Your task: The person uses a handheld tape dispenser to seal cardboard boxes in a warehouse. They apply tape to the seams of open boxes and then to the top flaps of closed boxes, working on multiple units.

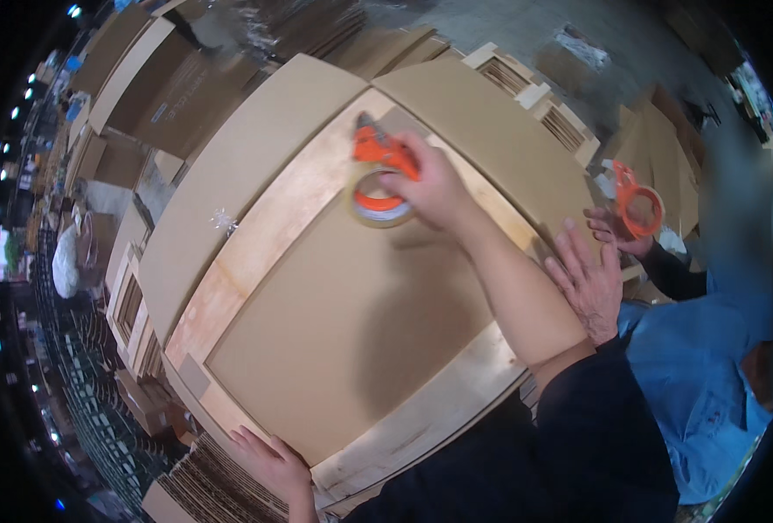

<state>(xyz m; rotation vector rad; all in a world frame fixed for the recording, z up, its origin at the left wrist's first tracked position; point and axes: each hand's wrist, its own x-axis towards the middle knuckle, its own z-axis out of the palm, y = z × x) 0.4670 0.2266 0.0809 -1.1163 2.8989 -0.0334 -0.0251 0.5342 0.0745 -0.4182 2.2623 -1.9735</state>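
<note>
My right hand (434, 187) is closed around an orange tape dispenser (386, 155) with a roll of clear tape on it. I hold it above the far part of a large cardboard box, and it is slightly blurred. Within the box a pale wooden frame (286, 213) surrounds a flat brown cardboard panel (316, 322), which carries my arm's shadow. At the near left corner my left hand (273, 466) lies with its fingers stretched over the frame's edge, holding nothing. Two box flaps (229, 179) stand folded outward on the far sides.
On the right, a co-worker in a blue garment (691, 375) rests one hand (591, 283) on the box edge. Their other hand holds a second orange tape dispenser (637, 202). Wooden frames (561, 122) are stacked behind, and flattened cardboard (216, 484) is piled at the near left.
</note>
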